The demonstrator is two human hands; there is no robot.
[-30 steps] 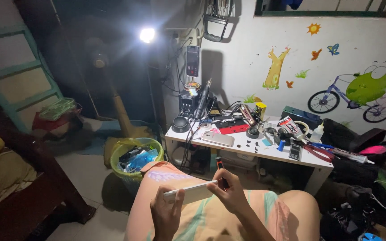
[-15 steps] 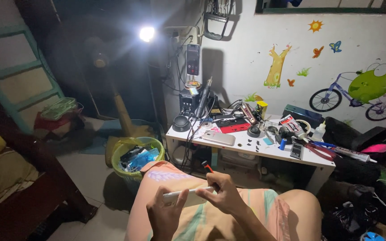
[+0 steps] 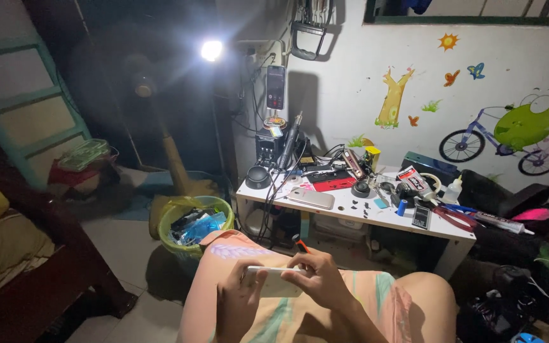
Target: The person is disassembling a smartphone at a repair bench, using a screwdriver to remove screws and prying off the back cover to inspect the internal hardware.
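While both hands curl closed, left hand [image 3: 239,305] grips a white phone [image 3: 273,281]; right hand [image 3: 322,279] pinches an orange-handled tool [image 3: 299,243].

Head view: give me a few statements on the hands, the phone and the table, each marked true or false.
1. Both hands hold the white phone over the lap. True: left hand at its left end, right hand at its right.
2. The right hand also holds an orange-tipped tool. True.
3. The white table is bare. False: it carries another phone, pliers and small parts.
4. The green bin stands right of the table. False: it stands to its left.
5. The lamp is off. False: it shines brightly.
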